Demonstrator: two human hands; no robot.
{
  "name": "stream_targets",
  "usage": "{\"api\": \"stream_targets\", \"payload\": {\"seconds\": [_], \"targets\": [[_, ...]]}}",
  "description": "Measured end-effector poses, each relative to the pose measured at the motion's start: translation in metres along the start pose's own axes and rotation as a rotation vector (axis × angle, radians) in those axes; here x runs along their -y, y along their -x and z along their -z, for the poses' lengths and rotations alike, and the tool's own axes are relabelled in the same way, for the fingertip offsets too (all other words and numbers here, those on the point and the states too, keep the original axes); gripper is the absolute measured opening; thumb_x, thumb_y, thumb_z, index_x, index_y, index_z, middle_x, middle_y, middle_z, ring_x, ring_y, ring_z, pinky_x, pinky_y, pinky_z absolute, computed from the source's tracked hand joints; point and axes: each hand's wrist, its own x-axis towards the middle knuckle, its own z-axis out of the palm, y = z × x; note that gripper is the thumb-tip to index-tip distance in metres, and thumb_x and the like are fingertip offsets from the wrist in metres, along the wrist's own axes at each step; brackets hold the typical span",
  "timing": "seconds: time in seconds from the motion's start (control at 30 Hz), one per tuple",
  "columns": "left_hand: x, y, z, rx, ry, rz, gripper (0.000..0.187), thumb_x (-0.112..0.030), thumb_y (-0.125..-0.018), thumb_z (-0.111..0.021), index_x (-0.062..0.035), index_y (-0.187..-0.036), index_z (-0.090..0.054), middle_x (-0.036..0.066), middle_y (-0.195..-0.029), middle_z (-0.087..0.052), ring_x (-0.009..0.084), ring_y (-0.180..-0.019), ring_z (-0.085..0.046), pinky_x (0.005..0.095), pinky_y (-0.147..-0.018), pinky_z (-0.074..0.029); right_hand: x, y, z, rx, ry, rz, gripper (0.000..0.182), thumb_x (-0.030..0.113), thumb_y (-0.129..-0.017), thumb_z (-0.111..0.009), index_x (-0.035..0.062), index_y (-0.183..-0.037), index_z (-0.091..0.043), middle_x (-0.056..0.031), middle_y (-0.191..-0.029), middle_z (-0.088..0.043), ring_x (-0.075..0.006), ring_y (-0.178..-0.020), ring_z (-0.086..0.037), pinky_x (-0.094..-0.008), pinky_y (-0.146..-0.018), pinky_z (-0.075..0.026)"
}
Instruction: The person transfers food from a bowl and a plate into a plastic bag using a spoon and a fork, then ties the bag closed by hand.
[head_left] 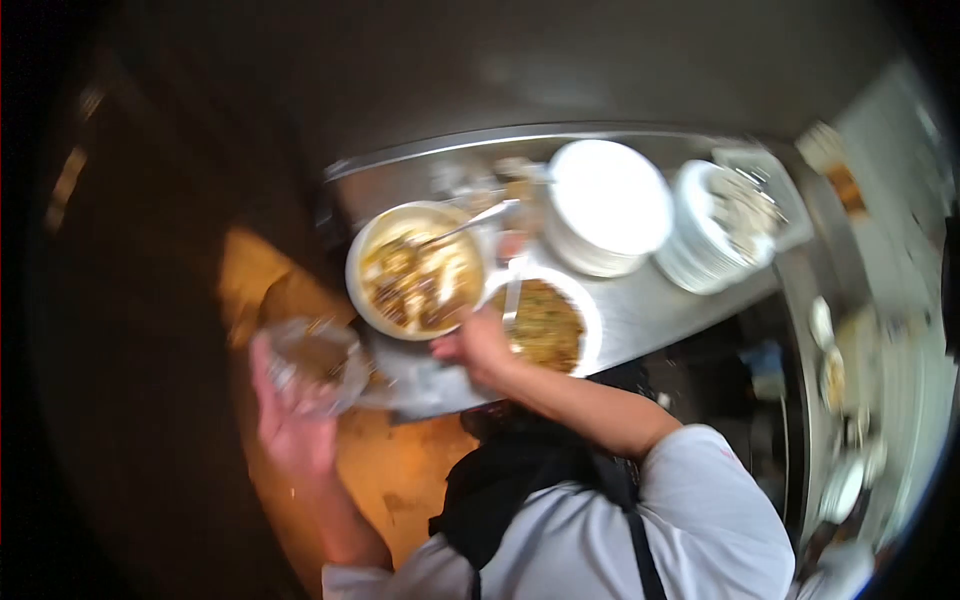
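Note:
Off the counter's left end, my left hand [292, 425] is closed on a clear plastic bag [325, 362]; blur hides what, if anything, is inside it. My right hand [480, 345] reaches over the counter between a large bowl [362, 309] and a plate [593, 330], close to the bowl's lower right rim. Its fingers are smeared, so their grip cannot be made out. Brown and creamy white food [415, 285] fills the bowl, where a metal spoon [470, 222] leans. On the plate is a browned, flat food [548, 330] with a pale-handled utensil [512, 295] across it.
A stack of white plates [610, 205] stands behind the plate of food. Further right are more stacked dishes [690, 250] and a bin of utensils [790, 205]. The metal counter [650, 320] ends near my left hand, above an orange-brown floor [395, 480].

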Motion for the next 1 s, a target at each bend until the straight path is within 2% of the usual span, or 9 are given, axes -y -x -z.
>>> {"api": "stream_targets", "payload": {"seconds": [0.13, 0.2, 0.27, 0.4, 0.5, 0.6, 0.8, 0.93, 1.0], "targets": [[0.010, -0.009, -0.084, -0.395, -0.106, -0.002, 0.051, -0.018, -0.106, -0.030, -0.0154, -0.156, -0.020, 0.013, -0.161, -0.016, 0.0341, -0.144, -0.022, 0.0514, -0.110, -0.033, 0.057, 0.083, 0.061, 0.108, -0.036, -0.019, 0.037, 0.018, -0.096, -0.048, -0.0103, -0.120, -0.048, -0.0208, -0.091, -0.065, -0.0242, -0.062, -0.067, -0.0331, -0.050, -0.058], [-0.006, -0.026, -0.019, 0.375, -0.062, 0.155, 0.051, -0.018, -0.106, -0.030, -0.0156, -0.156, -0.020, 0.013, -0.162, -0.014, 0.0357, -0.146, -0.018, 0.0551, -0.115, -0.026, 0.076, 0.126, 0.103, 0.049, -0.098, 0.047, 0.035, 0.018, -0.095, -0.049, -0.0110, -0.114, -0.052, -0.0208, -0.089, -0.066, -0.0222, -0.062, -0.067, -0.0324, -0.050, -0.058], [0.011, -0.038, -0.052, 0.516, -0.083, 0.225, 0.051, -0.019, -0.106, -0.031, -0.0157, -0.156, -0.020, 0.014, -0.161, -0.016, 0.0353, -0.147, -0.018, 0.0555, -0.117, -0.022, 0.089, 0.171, 0.162, -0.085, -0.139, 0.108, 0.035, 0.018, -0.091, -0.053, -0.0100, -0.112, -0.056, -0.0193, -0.088, -0.067, -0.0205, -0.061, -0.066, -0.0319, -0.051, -0.059], [0.071, -0.046, -0.126, -0.011, -0.031, 0.092, 0.044, -0.020, -0.106, -0.030, -0.0019, -0.146, -0.037, 0.009, -0.104, -0.053, 0.0178, -0.088, -0.049, 0.0284, -0.079, -0.042, 0.105, 0.265, 0.275, -0.454, -0.264, 0.345, 0.032, 0.011, -0.090, -0.052, -0.0100, -0.112, -0.058, -0.0221, -0.091, -0.068, -0.0273, -0.067, -0.069, -0.0376, -0.059, -0.061], [0.124, -0.064, -0.109, 0.269, -1.054, -0.373, 0.037, -0.008, -0.097, -0.053, 0.0095, -0.129, -0.053, 0.028, -0.143, -0.044, 0.0372, -0.128, -0.050, 0.0398, -0.106, -0.043, 0.106, 0.325, 0.390, -0.764, -0.340, 0.529, 0.033, 0.010, -0.091, -0.048, -0.0106, -0.117, -0.052, -0.0246, -0.093, -0.067, -0.0317, -0.069, -0.068, -0.0412, -0.061, -0.060], [0.191, -0.053, -0.200, 0.281, 0.104, 0.429, 0.048, -0.028, -0.108, -0.032, -0.0204, -0.155, -0.024, 0.016, -0.136, -0.051, 0.0204, -0.089, -0.054, 0.0365, -0.083, -0.052, 0.109, 0.383, 0.536, -1.067, -0.421, 0.629, 0.035, 0.011, -0.093, -0.041, -0.0131, -0.117, -0.047, -0.0254, -0.086, -0.064, -0.0318, -0.069, -0.067, -0.0430, -0.063, -0.059], [0.371, 0.008, -0.368, -0.081, -0.198, 0.457, 0.051, -0.021, -0.107, -0.033, -0.0156, -0.156, -0.020, 0.015, -0.161, -0.015, 0.0327, -0.147, -0.018, 0.0551, -0.118, -0.021, 0.121, 0.499, 0.832, -1.464, -0.665, 0.845, 0.034, 0.017, -0.098, -0.044, -0.0054, -0.124, -0.047, -0.0222, -0.099, -0.062, -0.0299, -0.072, -0.066, -0.0405, -0.059, -0.060], [0.472, 0.009, -0.384, 0.323, -0.168, 0.773, 0.051, -0.025, -0.106, -0.038, -0.0155, -0.155, -0.025, 0.008, -0.117, -0.059, 0.0157, -0.093, -0.059, 0.0368, -0.088, -0.049, 0.103, 0.540, 1.014, -1.503, -0.824, 0.982, 0.038, 0.011, -0.094, -0.047, -0.0006, -0.130, -0.044, -0.0209, -0.115, -0.057, -0.0356, -0.080, -0.062, -0.0468, -0.068, -0.058], [0.523, 0.016, -0.397, 0.391, -0.175, 0.874, 0.050, -0.027, -0.106, -0.040, -0.0140, -0.153, -0.030, -0.004, -0.076, -0.047, 0.0082, -0.066, -0.045, 0.0270, -0.071, -0.046, 0.091, 0.551, 1.071, -1.477, -0.837, 1.010, 0.040, 0.010, -0.091, -0.056, 0.0053, -0.130, -0.049, -0.0164, -0.113, -0.059, -0.0313, -0.088, -0.060, -0.0449, -0.075, -0.059]]}}
